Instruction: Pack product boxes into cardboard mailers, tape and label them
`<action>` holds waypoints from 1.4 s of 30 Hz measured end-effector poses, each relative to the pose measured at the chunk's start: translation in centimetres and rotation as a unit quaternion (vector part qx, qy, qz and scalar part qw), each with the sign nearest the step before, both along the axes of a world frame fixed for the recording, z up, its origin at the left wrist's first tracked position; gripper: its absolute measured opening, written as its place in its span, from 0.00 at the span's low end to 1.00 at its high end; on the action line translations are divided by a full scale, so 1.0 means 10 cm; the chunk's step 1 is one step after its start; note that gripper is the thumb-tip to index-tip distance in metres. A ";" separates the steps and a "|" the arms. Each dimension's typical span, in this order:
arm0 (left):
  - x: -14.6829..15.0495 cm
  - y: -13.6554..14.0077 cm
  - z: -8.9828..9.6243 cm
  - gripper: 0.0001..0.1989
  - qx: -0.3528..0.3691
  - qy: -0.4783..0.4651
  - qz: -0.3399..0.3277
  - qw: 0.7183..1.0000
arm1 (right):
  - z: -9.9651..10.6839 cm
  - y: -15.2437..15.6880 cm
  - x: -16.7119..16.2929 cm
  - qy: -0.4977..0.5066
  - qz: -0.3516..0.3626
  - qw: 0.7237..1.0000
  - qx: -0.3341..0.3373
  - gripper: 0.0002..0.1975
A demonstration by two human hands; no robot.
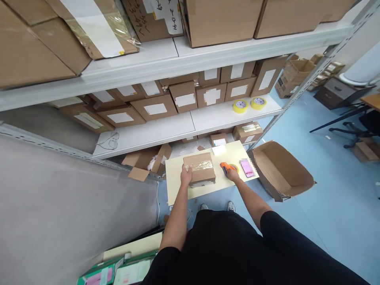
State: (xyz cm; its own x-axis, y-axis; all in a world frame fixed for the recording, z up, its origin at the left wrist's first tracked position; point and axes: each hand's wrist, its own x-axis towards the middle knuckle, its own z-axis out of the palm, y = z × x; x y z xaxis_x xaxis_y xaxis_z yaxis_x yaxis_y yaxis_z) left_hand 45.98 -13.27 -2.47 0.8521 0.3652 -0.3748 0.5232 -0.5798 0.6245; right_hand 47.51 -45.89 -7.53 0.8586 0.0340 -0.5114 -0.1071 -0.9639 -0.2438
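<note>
A closed cardboard box [200, 163] lies on a pale yellow board [175, 194], with clear tape running across its top. My left hand [186, 175] grips the box at its left end. To the right of the box, my right hand [232, 174] is closed around an orange tape dispenser [225, 165], which carries a roll of yellow tape and is held low over the board, apart from the box. Whether the dispenser touches the board I cannot tell. A pink phone-like object [247, 168], partly blurred out, lies right of the dispenser. Behind it is a white paper [219, 150].
A metal shelf [166, 128] stands in front, stacked with labelled cardboard boxes. Two yellow tape rolls [240, 105] and a pair of glasses [111, 140] sit on it. Beside the board are a large open carton [282, 170] at right and a smaller open carton [145, 160] at left.
</note>
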 end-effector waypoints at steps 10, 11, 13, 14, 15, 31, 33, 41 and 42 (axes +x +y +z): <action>0.03 -0.01 -0.05 0.29 -0.042 -0.029 0.031 0.998 | 0.45 0.79 -0.09 -0.086 -0.182 0.852 0.484 0.26; 0.02 -0.01 -0.04 0.28 -0.046 -0.034 0.037 0.998 | 0.48 0.88 -0.10 -0.081 -0.194 0.845 0.492 0.26; 0.02 -0.03 -0.01 0.28 -0.060 -0.051 0.048 0.996 | 0.53 0.98 -0.11 -0.081 -0.236 0.823 0.510 0.27; 0.02 -0.03 0.01 0.27 -0.072 -0.070 0.052 0.994 | 0.56 0.99 -0.11 -0.081 -0.258 0.805 0.528 0.28; 0.03 -0.03 0.03 0.28 -0.089 -0.099 0.054 0.990 | 0.57 0.99 -0.11 -0.080 -0.273 0.783 0.554 0.29; -0.60 0.12 -0.93 0.31 -0.306 -0.040 0.025 0.951 | -0.48 0.85 -0.55 0.006 -0.237 0.854 0.463 0.40; -0.61 0.15 -0.96 0.29 -0.302 -0.031 0.027 0.952 | -0.54 0.80 -0.56 0.009 -0.230 0.851 0.472 0.39; -0.12 0.14 -0.47 0.25 -0.199 -0.151 0.082 0.965 | -0.25 0.72 -0.11 -0.099 -0.195 0.865 0.452 0.40; -0.03 0.10 -0.37 0.25 -0.201 -0.173 0.069 0.962 | -0.17 0.72 -0.03 -0.121 -0.182 0.866 0.451 0.40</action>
State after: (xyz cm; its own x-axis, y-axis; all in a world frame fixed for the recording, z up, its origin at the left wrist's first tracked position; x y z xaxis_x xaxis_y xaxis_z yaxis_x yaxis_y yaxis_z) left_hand 45.72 -12.22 -6.14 0.9051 0.3685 -0.2123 0.2983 -0.1941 0.9345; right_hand 47.23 -38.70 -9.20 0.9747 0.0310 -0.2213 -0.2037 -0.2836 -0.9371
